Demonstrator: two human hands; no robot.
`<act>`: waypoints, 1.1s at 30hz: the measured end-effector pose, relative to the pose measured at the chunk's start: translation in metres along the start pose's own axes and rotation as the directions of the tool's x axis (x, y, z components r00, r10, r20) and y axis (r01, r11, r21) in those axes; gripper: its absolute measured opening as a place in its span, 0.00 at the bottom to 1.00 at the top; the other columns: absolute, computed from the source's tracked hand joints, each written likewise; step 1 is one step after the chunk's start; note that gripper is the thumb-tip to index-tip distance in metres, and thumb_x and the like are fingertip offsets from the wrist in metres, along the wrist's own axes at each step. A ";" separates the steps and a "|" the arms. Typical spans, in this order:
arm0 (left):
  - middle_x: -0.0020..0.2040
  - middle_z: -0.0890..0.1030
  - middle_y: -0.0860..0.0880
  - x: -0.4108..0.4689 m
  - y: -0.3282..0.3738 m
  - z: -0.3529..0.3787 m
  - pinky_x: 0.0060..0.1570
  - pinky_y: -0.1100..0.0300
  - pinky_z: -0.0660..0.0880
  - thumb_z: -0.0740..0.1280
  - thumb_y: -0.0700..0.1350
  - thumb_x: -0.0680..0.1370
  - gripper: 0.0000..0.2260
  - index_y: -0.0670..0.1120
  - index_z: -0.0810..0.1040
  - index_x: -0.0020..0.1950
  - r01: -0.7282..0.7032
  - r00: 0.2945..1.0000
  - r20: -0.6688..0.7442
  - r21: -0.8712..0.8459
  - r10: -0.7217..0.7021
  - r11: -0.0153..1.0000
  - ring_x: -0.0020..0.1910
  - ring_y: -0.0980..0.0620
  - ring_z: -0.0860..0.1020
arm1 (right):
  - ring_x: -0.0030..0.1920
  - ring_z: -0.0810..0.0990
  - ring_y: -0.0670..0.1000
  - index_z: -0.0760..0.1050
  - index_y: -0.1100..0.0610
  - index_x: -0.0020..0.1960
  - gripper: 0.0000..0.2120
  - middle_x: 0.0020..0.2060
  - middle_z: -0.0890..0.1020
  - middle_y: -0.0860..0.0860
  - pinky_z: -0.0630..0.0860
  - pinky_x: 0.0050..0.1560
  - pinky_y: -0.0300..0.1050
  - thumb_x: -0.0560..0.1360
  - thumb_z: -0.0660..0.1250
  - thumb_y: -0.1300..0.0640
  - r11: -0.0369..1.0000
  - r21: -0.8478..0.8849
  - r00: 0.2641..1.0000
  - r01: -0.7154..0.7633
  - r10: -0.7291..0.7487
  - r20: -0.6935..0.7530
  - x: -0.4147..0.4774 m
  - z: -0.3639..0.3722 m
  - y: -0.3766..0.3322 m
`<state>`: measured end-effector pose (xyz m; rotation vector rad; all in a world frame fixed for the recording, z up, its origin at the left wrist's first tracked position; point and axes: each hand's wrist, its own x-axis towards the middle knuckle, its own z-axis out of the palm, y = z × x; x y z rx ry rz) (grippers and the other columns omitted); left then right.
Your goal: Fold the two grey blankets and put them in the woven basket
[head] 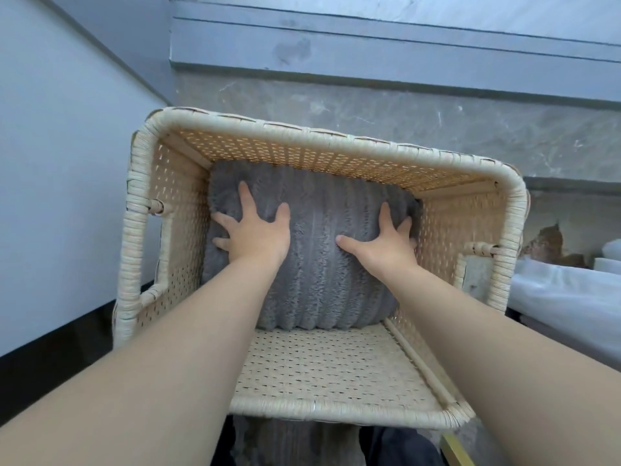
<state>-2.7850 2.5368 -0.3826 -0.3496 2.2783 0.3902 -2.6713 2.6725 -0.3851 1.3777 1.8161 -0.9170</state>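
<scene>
A folded grey ribbed blanket lies inside the pale woven basket, filling its far half. My left hand presses on the blanket's left side with fingers spread. My right hand presses on its right side, fingers spread and the outer ones sunk into the plush near the basket wall. More grey ribbed fabric shows just below the basket's near rim, partly hidden by the basket and my forearms.
The basket stands on the floor against a grey marble step. A white wall with a dark baseboard runs along the left. White bedding lies to the right. Dark clothing shows at the bottom edge.
</scene>
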 end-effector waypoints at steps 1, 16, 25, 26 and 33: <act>0.79 0.42 0.42 0.008 -0.001 0.002 0.71 0.42 0.57 0.55 0.67 0.77 0.33 0.65 0.40 0.75 0.023 1.000 0.020 -0.016 -0.023 1.000 0.75 0.31 0.49 | 0.77 0.46 0.62 0.38 0.40 0.76 0.54 0.78 0.39 0.52 0.55 0.74 0.60 0.63 0.67 0.28 1.000 -0.019 1.000 0.011 -0.011 -0.010 0.003 0.003 0.002; 0.78 0.55 0.40 0.131 -0.005 0.052 0.73 0.47 0.57 0.50 0.62 0.80 0.29 0.53 0.51 0.79 0.016 0.993 0.113 0.134 -0.032 0.991 0.76 0.41 0.56 | 0.76 0.56 0.59 0.43 0.42 0.77 0.57 0.78 0.50 0.52 0.62 0.73 0.54 0.58 0.66 0.24 0.999 0.020 0.998 -0.031 0.030 0.049 0.116 0.050 -0.011; 0.78 0.43 0.36 0.086 0.009 0.020 0.73 0.41 0.54 0.48 0.64 0.80 0.30 0.56 0.39 0.78 0.060 0.985 0.155 0.139 -0.082 0.988 0.76 0.37 0.49 | 0.76 0.52 0.62 0.41 0.44 0.78 0.55 0.78 0.48 0.56 0.55 0.75 0.58 0.62 0.63 0.23 0.989 -0.137 0.997 -0.052 0.058 0.043 0.077 0.021 -0.024; 0.77 0.44 0.36 0.074 0.011 0.012 0.73 0.41 0.54 0.48 0.63 0.80 0.30 0.56 0.39 0.78 0.059 0.986 0.148 0.142 -0.080 0.988 0.76 0.36 0.49 | 0.76 0.52 0.63 0.40 0.45 0.78 0.53 0.78 0.47 0.57 0.52 0.75 0.60 0.64 0.62 0.24 0.981 -0.190 0.999 -0.034 0.033 -0.009 0.061 0.015 -0.025; 0.76 0.60 0.41 -0.027 0.028 -0.058 0.71 0.52 0.60 0.51 0.52 0.82 0.25 0.48 0.54 0.79 -0.047 0.988 0.150 0.045 0.040 0.998 0.73 0.40 0.61 | 0.75 0.57 0.57 0.51 0.52 0.78 0.35 0.75 0.59 0.57 0.46 0.74 0.59 0.77 0.57 0.38 0.955 -0.240 0.963 0.172 -0.215 -0.165 -0.068 -0.023 -0.027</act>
